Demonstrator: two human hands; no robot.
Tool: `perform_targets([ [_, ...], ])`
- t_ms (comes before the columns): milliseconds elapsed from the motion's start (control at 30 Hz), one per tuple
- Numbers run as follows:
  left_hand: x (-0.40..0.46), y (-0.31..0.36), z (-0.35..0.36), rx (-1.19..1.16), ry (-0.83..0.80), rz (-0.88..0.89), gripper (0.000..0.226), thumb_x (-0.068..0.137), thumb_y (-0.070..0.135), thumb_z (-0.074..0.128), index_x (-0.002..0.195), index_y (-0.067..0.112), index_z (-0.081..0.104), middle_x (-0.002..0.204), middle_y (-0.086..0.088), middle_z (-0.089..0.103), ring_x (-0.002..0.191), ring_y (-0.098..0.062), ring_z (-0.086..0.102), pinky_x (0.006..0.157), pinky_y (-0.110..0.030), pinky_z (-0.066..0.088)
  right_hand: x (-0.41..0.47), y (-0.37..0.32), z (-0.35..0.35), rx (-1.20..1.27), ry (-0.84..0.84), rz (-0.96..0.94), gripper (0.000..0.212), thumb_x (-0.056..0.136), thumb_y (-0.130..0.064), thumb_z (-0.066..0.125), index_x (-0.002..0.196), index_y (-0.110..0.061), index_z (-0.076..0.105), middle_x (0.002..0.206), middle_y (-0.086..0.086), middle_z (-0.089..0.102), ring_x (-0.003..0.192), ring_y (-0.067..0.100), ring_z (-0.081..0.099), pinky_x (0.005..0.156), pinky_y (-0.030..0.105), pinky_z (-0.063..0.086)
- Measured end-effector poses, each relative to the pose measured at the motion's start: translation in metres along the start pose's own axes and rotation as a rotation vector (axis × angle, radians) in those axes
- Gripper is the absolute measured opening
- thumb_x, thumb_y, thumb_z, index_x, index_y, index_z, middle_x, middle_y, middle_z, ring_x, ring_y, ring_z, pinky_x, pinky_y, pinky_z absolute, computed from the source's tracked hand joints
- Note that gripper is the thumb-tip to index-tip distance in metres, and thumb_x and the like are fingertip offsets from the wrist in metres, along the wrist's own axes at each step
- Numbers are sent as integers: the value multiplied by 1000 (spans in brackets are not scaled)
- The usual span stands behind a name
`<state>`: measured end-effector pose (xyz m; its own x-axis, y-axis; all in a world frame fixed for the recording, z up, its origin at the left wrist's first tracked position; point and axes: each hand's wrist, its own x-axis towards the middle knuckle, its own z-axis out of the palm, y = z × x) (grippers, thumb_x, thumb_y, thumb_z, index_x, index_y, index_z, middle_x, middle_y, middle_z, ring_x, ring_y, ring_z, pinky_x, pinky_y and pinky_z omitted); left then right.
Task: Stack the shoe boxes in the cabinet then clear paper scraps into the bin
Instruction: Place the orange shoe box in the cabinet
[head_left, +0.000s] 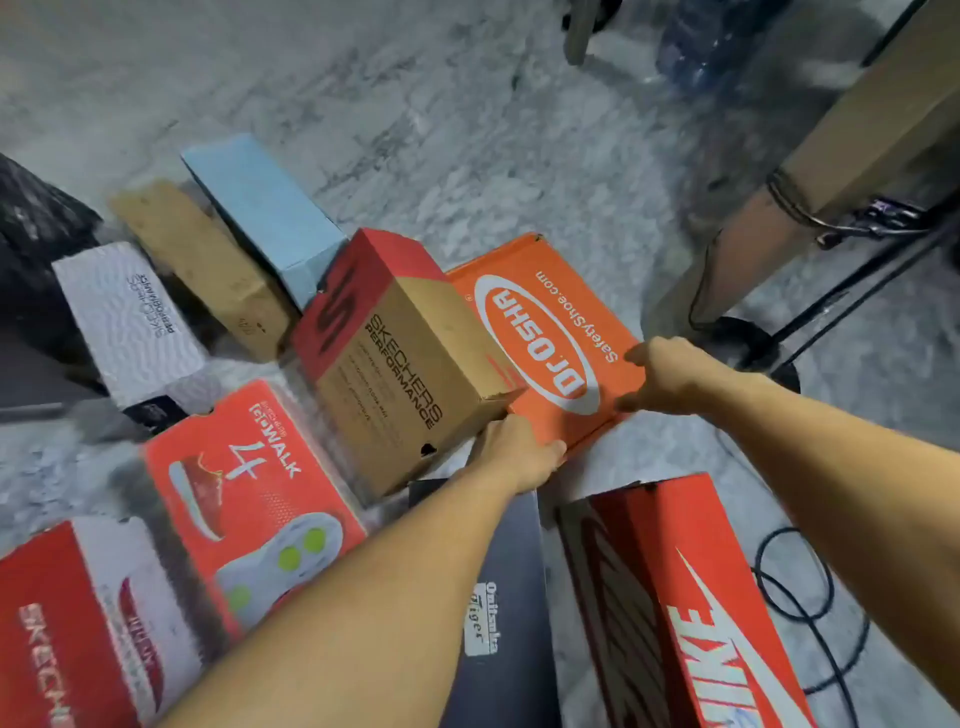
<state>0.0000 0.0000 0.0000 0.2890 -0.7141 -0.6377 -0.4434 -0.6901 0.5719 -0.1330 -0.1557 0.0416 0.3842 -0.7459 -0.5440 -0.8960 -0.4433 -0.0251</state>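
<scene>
An orange Dr.Osha shoe box (540, 332) lies on the grey floor at mid-frame. My left hand (514, 452) grips its near corner and my right hand (670, 374) grips its right edge. A brown and red Skechers Performance box (400, 374) leans against its left side. Around it lie several other shoe boxes: a red GoWalk box (249, 493), a red and white Skechers box (78, 623), a dark Onitsuka Tiger box (498, 613) under my left forearm, and a red Nike box (691, 613). No cabinet, bin or paper scraps are in view.
A white Skechers box (130, 322), a plain brown box (202, 265) and a light blue box (260, 208) lie at the back left. A cardboard-wrapped post (810, 192) with cords rises at the right. A black cable (800, 592) loops on the floor beside the Nike box.
</scene>
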Motion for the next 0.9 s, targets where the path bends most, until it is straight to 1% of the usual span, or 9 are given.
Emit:
perform_targets([
  [200,66,-10,45,-67,-13,-125,47,93,39,49,127,7,57,132,-13,59,119,-34,54,86,-30,41,59,22,42,65,33,67,68,68,-49,80,118,-8,57,116,15,64,100,34,61,78,32,47],
  [333,93,-18,61,-171,12,-150,56,94,42,50,137,6,51,142,-12,52,129,-33,49,102,-33,40,84,31,59,204,64,145,77,74,-51,77,129,-4,51,122,13,63,108,32,60,83,33,47],
  [400,102,-22,66,-257,5,-160,59,95,42,52,139,2,48,143,-12,51,129,-32,49,104,-33,41,92,35,64,298,53,193,74,76,-50,77,128,-4,53,122,13,62,102,30,59,78,32,46],
  [467,109,-24,69,-398,-20,-202,64,94,42,56,141,1,44,146,-11,47,130,-30,48,105,-34,40,96,42,67,448,25,266,79,72,-47,82,129,-3,51,121,13,59,99,30,57,79,37,50],
  [567,113,-24,70,-644,-80,-267,70,91,43,61,144,4,38,148,-8,44,134,-28,43,108,-37,37,99,54,71,682,-17,321,93,61,-42,91,131,1,48,129,15,57,110,37,59,85,54,55],
  [700,124,-21,78,-927,-100,-269,90,64,44,75,140,6,44,144,-8,51,128,-32,51,107,-47,40,91,62,72,820,-30,293,81,62,-35,91,125,-2,52,120,13,61,104,36,62,78,58,57],
  [767,121,-13,77,-1017,-31,-254,93,67,45,79,141,7,38,141,-2,49,125,-29,51,105,-47,43,84,69,69,897,7,286,70,65,-36,89,118,-8,52,114,12,59,100,35,61,79,66,53],
  [867,106,9,68,-1176,10,-236,123,37,58,86,141,36,24,142,1,50,120,-27,56,99,-52,46,74,82,62,1018,73,292,65,65,-42,87,110,-9,54,109,17,61,87,37,65,70,71,52],
  [900,102,16,66,-1176,19,-225,124,36,58,86,139,41,19,145,0,47,124,-29,55,101,-54,43,70,85,60,1048,99,298,67,64,-43,87,112,-9,54,110,19,62,86,39,65,65,71,52],
])
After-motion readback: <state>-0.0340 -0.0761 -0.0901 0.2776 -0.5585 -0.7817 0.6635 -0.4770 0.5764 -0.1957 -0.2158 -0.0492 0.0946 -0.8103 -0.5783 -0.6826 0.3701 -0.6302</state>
